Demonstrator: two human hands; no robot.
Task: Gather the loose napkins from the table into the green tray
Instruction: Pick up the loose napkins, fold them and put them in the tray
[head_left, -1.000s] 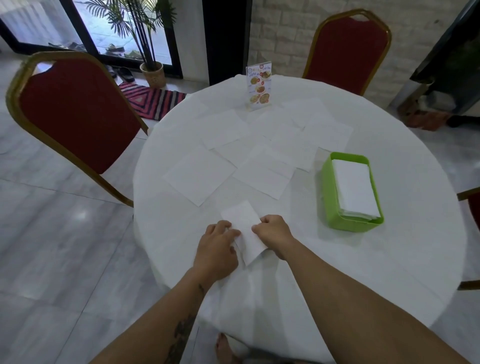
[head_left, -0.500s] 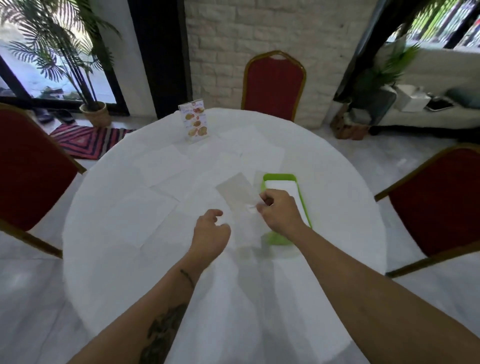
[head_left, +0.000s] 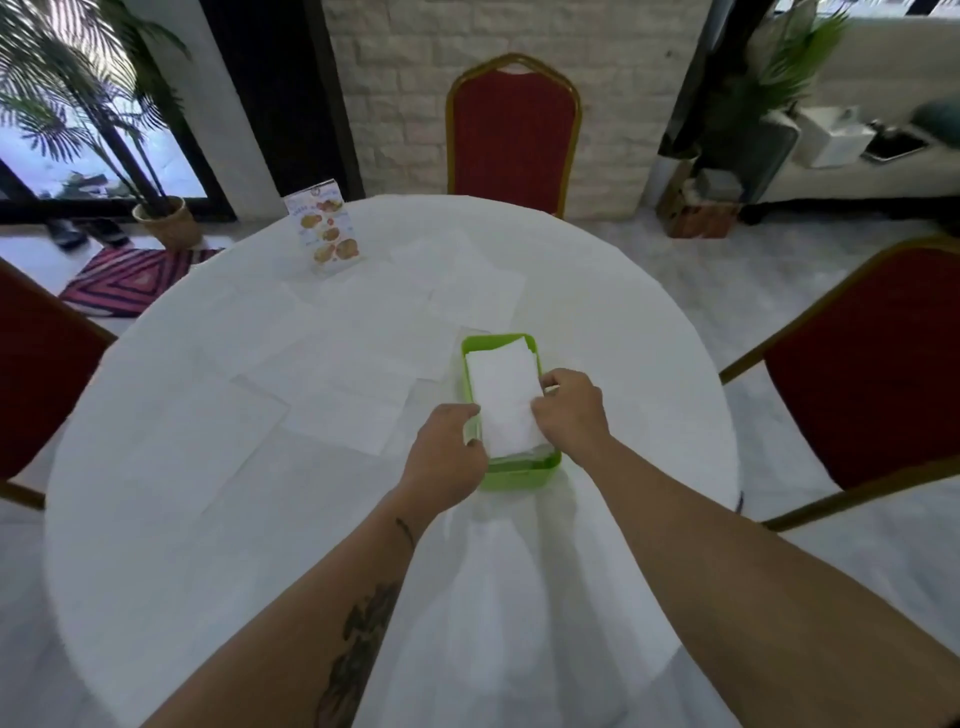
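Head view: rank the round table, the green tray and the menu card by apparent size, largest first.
1. Round table, by far the largest.
2. Green tray.
3. Menu card, which looks smallest, though it stands farther from the camera, so its rank against the tray is unsure.

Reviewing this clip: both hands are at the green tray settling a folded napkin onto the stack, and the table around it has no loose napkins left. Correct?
Not quite. The head view shows loose napkins still spread on the table left of and beyond the green tray. The rest holds: left hand and right hand settle the folded napkin there.
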